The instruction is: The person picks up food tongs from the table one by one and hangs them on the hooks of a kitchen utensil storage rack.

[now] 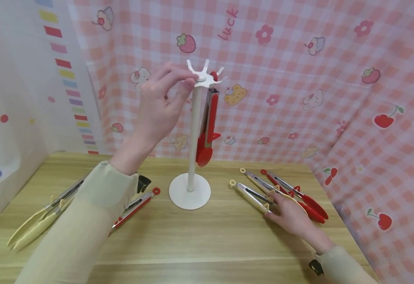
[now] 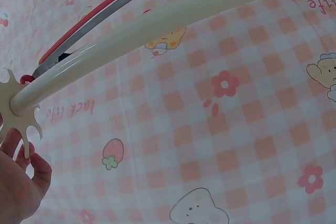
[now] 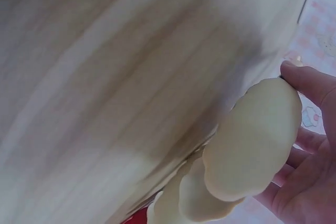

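Observation:
At the top of a white upright rack (image 1: 193,130), my left hand (image 1: 162,98) pinches the pronged hub between thumb and fingers. Red-handled tongs (image 1: 212,114) hang by their ring from a prong on the hub's right side, heads down. Over on the right, my right hand (image 1: 292,219) grips cream tongs (image 1: 248,196) lying on the table, thumb on the near side and fingers on the far side. The right wrist view shows the cream tong head (image 3: 254,140) close to the thumb, with another cream head (image 3: 197,195) behind it.
Beside the gripped pair lie more cream tongs (image 1: 254,179) and red tongs (image 1: 313,205). On the left are cream tongs (image 1: 38,230) and red tongs (image 1: 135,207), partly hidden by my left sleeve. The rack's round base (image 1: 178,197) stands on the wooden table (image 1: 192,244), before a checked cloth (image 1: 281,130).

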A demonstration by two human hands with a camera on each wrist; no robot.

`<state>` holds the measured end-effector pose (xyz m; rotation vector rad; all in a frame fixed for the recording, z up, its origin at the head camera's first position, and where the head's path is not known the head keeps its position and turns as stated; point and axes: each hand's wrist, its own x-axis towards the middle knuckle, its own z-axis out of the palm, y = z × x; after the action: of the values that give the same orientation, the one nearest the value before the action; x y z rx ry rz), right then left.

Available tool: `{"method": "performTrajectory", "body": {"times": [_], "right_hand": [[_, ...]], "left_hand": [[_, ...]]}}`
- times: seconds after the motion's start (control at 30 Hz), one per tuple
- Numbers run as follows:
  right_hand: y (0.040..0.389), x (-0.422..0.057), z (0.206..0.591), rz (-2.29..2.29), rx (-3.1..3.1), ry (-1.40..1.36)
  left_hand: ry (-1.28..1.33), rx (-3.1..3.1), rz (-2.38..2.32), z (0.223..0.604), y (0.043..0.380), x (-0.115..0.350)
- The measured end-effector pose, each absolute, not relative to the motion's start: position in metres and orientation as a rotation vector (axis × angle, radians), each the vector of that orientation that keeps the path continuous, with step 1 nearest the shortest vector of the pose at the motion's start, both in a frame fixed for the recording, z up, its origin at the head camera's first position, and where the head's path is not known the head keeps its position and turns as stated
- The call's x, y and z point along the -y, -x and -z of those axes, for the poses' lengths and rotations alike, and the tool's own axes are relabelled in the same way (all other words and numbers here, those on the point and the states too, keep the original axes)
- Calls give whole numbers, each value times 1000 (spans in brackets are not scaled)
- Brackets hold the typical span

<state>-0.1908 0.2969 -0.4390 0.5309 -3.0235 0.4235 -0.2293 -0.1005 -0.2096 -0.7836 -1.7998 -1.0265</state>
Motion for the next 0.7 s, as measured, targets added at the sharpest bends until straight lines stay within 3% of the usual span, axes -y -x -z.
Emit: {"method": "performTrajectory", "body": {"times": [0.7], "right_hand": [[182, -277, 412, -691, 2766, -422]], "left_hand": [[766, 1784, 1044, 213, 230, 98]]}}
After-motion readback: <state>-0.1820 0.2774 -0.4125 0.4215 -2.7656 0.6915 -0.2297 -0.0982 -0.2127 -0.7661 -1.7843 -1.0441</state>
